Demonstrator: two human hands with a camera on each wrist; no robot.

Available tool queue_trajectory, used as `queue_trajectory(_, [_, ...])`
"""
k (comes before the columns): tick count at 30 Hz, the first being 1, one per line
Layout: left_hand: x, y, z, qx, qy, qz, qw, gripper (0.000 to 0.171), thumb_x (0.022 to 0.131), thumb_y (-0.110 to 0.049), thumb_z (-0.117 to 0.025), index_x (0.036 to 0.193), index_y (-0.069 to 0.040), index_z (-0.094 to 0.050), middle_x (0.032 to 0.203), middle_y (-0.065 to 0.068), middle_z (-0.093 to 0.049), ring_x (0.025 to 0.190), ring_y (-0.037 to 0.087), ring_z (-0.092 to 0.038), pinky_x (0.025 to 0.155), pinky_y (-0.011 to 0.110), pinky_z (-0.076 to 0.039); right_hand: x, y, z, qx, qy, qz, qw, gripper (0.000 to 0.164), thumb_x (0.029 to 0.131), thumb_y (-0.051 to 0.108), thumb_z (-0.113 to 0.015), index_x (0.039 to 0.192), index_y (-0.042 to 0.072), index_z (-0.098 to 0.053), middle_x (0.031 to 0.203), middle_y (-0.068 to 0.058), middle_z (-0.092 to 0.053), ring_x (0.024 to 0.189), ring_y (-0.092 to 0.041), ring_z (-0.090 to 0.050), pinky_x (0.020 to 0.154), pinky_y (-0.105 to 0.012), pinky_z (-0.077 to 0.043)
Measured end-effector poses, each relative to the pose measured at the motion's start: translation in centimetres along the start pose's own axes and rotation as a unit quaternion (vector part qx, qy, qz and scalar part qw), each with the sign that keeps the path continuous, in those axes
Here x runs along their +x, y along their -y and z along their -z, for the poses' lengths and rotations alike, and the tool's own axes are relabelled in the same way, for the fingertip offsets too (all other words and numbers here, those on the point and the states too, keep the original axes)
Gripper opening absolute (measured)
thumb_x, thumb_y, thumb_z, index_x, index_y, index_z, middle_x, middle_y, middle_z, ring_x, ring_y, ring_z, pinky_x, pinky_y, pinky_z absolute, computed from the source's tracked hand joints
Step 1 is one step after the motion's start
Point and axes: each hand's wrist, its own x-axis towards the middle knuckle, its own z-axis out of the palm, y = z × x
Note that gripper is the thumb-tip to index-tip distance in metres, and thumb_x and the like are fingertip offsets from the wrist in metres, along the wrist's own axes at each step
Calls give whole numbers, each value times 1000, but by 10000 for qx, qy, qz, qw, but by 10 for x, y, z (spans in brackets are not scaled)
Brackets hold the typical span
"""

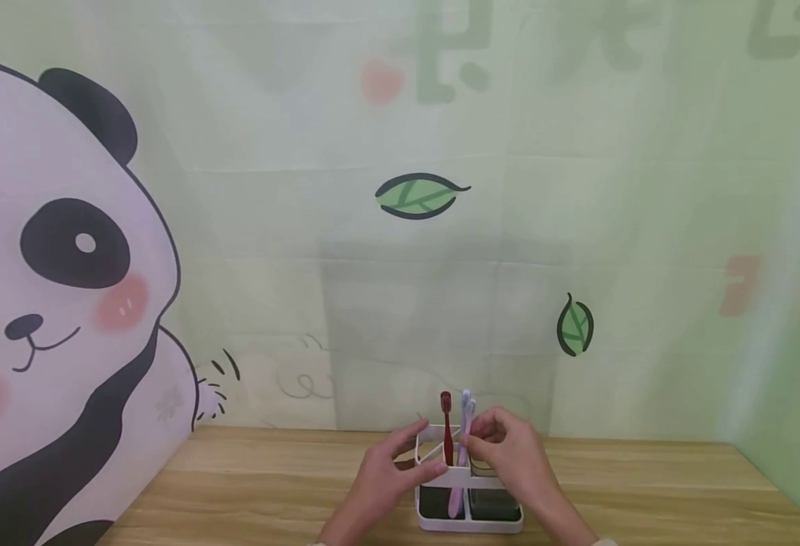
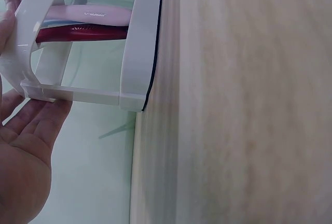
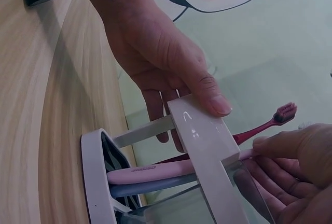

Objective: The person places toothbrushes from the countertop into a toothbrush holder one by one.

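A white toothbrush holder [image 1: 471,525] with a dark base lining stands on the table. My left hand [image 1: 389,472] grips its upper frame from the left, thumb on the front rim. Inside the holder's left part are a red toothbrush [image 1: 448,428], a pink toothbrush [image 3: 155,171] and a blue one [image 3: 150,186], their handles side by side. Thumb and fingers of my right hand [image 1: 512,453] pinch the pink toothbrush just above the frame. In the left wrist view the pink handle [image 2: 96,14] reaches down to the holder's base.
A clear cup [image 3: 174,211] sits in the holder's other compartment. The wooden tabletop [image 1: 249,485] extends to both sides. Close behind hangs a pale green backdrop [image 1: 270,227] printed with a panda [image 1: 65,152] and leaves.
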Motion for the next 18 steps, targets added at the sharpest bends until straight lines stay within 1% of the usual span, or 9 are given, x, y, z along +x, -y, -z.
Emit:
queue_trajectory(7, [0, 0, 1, -21, 21, -7, 10000, 65, 93, -25, -86, 149, -7, -60, 147, 19, -61, 130, 42, -61, 99, 47, -60, 0, 1, 2, -170, 79, 25, 9998, 15, 90, 6, -85, 94, 7, -71, 85, 0, -71, 82, -19, -66, 70, -29, -59])
queue_trajectory(12, [0, 1, 1, -58, 42, -29, 10000, 65, 93, -25, -86, 149, -7, -60, 148, 20, -60, 131, 43, -61, 99, 46, -60, -1, 2, 5, -137, 131, 30, 9998, 17, 89, 7, -86, 95, 5, -71, 87, -1, -71, 83, -20, -66, 72, -31, -60])
queue_trajectory(15, [0, 2, 1, -41, 58, -42, 10000, 65, 93, -26, -86, 149, -6, -60, 149, 20, -59, 131, 44, -60, 99, 47, -60, 0, 1, 8, -74, 255, -20, 9996, 17, 89, 8, -86, 97, 5, -71, 88, -2, -71, 83, -20, -66, 72, -32, -61])
queue_trajectory(18, [0, 2, 1, 49, 73, -63, 9999, 65, 94, -29, -85, 149, -7, -60, 149, 20, -58, 132, 44, -60, 101, 51, -58, 1, -1, 13, -67, 456, -39, 9989, 19, 90, 12, -87, 100, 5, -72, 90, -2, -71, 83, -20, -66, 73, -32, -62])
